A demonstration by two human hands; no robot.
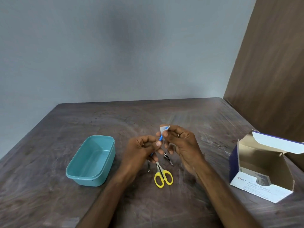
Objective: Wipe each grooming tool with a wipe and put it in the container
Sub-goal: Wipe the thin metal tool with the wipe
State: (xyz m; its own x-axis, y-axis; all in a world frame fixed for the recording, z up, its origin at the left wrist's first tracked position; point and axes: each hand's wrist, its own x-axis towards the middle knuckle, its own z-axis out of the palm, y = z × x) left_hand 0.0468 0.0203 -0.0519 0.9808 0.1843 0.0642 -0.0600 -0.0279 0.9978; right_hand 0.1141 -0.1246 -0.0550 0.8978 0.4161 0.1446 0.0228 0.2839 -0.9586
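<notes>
My left hand (141,149) grips the lower part of a thin blue-handled tool (160,138), held above the table. My right hand (180,142) pinches a small white wipe (164,128) around the tool's upper end. Below the hands, yellow-handled scissors (163,176) lie on the dark wooden table (49,203). Metal tweezers (168,158) lie just right of the scissor blades. Another small metal tool (148,167) pokes out beneath my left hand, mostly hidden. A teal plastic container (91,160) stands to the left with nothing in it.
An open box of alcohol swabs (263,168) sits on the table's right side, flap up. A brown wooden panel (271,63) rises behind it. A grey wall (115,46) runs behind the table's far edge.
</notes>
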